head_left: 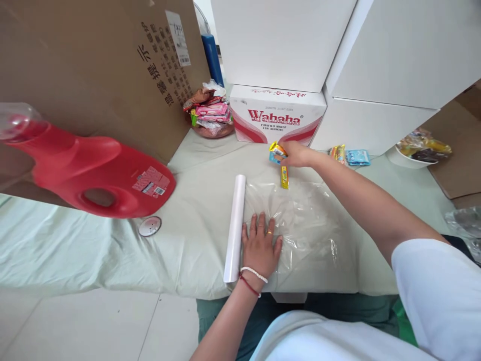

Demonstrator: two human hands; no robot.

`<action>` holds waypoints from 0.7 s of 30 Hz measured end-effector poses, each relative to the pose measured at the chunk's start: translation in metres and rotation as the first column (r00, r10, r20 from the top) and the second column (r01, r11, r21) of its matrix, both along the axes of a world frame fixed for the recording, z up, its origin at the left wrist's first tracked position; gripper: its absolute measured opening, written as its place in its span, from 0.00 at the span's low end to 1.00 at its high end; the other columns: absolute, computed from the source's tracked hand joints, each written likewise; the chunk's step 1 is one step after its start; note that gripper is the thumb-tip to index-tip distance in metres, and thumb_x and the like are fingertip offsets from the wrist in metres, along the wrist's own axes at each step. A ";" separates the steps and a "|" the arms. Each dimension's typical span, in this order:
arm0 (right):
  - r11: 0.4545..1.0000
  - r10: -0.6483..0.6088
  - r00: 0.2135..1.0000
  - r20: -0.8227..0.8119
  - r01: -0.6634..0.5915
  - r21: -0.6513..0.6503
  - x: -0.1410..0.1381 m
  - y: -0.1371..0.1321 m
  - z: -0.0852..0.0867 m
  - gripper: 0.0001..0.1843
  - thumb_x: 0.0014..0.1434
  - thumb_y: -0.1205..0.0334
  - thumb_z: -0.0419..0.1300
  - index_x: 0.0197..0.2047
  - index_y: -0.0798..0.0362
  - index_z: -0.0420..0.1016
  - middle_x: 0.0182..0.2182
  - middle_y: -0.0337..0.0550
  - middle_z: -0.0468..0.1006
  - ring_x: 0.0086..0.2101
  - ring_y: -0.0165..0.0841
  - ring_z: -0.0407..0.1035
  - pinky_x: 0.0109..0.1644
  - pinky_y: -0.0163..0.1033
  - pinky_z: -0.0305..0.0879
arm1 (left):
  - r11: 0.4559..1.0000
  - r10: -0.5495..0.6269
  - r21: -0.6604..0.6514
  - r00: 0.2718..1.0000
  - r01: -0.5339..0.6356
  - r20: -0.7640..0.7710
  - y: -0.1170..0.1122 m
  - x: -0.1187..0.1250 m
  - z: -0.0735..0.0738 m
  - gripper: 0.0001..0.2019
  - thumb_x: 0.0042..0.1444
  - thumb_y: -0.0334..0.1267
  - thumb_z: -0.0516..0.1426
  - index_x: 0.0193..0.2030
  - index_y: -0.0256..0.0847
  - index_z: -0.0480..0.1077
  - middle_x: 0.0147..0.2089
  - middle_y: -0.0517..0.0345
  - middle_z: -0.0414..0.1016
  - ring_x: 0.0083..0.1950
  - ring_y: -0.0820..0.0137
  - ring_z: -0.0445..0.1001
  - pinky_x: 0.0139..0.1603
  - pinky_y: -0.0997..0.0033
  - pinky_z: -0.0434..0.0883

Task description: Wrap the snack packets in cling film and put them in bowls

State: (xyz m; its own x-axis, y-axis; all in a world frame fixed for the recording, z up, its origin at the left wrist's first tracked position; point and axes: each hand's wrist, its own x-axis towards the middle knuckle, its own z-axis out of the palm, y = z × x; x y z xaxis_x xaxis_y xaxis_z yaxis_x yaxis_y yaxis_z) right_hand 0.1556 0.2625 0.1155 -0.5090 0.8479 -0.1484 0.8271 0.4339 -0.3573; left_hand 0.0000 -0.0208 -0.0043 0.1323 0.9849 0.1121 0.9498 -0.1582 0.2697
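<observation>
My left hand lies flat with its fingers spread on a sheet of clear plastic film. Just left of it is the white roll, from which the film stretches to the right. Beyond the film's far edge, my right hand is closed on a small yellow and blue snack packet; its fingertips are partly hidden. Below that hand a narrow yellow packet lies at the film's far edge. Whether the right hand touches this one, I cannot tell.
A red jug stands at left beside a cardboard box, with a round disc nearby. A Wahaha carton is at the back, between a bowl of snacks and blue packets. A white bowl is at right.
</observation>
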 end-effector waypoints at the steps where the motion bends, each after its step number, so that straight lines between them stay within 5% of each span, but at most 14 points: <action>1: 0.999 -0.038 0.999 -0.020 0.038 0.012 0.012 -0.006 0.003 0.15 0.59 0.61 0.64 0.48 0.56 0.74 0.40 0.46 0.80 0.35 0.35 0.69 0.40 0.37 0.61 | 1.000 -0.002 -0.001 1.000 0.002 -0.004 0.000 0.000 0.000 0.26 0.70 0.49 0.53 0.71 0.43 0.68 0.77 0.44 0.61 0.79 0.46 0.55 0.76 0.32 0.54; 6: 0.970 -0.212 0.967 -0.142 0.226 0.088 0.064 -0.041 -0.003 0.10 0.57 0.63 0.62 0.43 0.53 0.71 0.36 0.43 0.76 0.34 0.36 0.66 0.39 0.38 0.59 | 1.000 0.009 0.005 1.000 -0.009 -0.021 0.001 0.001 0.000 0.26 0.69 0.48 0.53 0.71 0.43 0.68 0.77 0.44 0.61 0.79 0.45 0.55 0.76 0.32 0.54; 9: 0.985 -0.154 0.972 -0.180 0.166 0.051 0.080 -0.079 -0.014 0.09 0.60 0.58 0.60 0.41 0.52 0.68 0.34 0.41 0.75 0.33 0.36 0.66 0.38 0.38 0.59 | 1.000 0.004 0.003 1.000 -0.004 -0.031 0.002 0.001 -0.001 0.27 0.69 0.49 0.53 0.71 0.42 0.68 0.77 0.43 0.61 0.79 0.45 0.55 0.76 0.32 0.54; 14: 0.976 0.100 0.995 0.008 -0.100 0.191 0.059 -0.149 -0.030 0.09 0.62 0.66 0.58 0.46 0.54 0.70 0.45 0.52 0.76 0.45 0.42 0.68 0.46 0.41 0.63 | 1.000 0.005 0.009 0.999 -0.005 -0.050 0.003 0.001 -0.004 0.27 0.69 0.50 0.52 0.71 0.43 0.68 0.76 0.43 0.61 0.78 0.44 0.56 0.75 0.31 0.54; 17: 0.961 0.138 0.973 0.183 -0.176 0.211 0.033 -0.176 -0.042 0.12 0.64 0.70 0.56 0.51 0.55 0.71 0.51 0.56 0.74 0.50 0.45 0.68 0.48 0.43 0.64 | 1.000 0.008 0.014 0.998 -0.007 -0.058 0.003 0.001 -0.005 0.27 0.69 0.50 0.52 0.71 0.44 0.68 0.77 0.43 0.61 0.78 0.45 0.56 0.75 0.32 0.54; 21: 0.985 0.134 0.968 0.211 -0.153 0.077 0.024 -0.190 -0.061 0.23 0.66 0.51 0.64 0.57 0.56 0.71 0.54 0.59 0.72 0.53 0.50 0.68 0.51 0.47 0.67 | 0.999 0.032 0.027 0.999 -0.032 -0.021 0.004 0.003 -0.007 0.30 0.68 0.50 0.52 0.74 0.41 0.63 0.77 0.44 0.62 0.78 0.48 0.56 0.77 0.36 0.53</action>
State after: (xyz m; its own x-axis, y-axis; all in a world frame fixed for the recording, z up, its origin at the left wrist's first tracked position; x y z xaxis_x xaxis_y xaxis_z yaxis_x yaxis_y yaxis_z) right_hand 0.1795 0.0721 0.0547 -0.5928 0.7833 -0.1872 0.8053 0.5759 -0.1405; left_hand 0.0033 -0.0168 -0.0118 0.1034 0.9853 0.1358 0.9599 -0.1346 0.2458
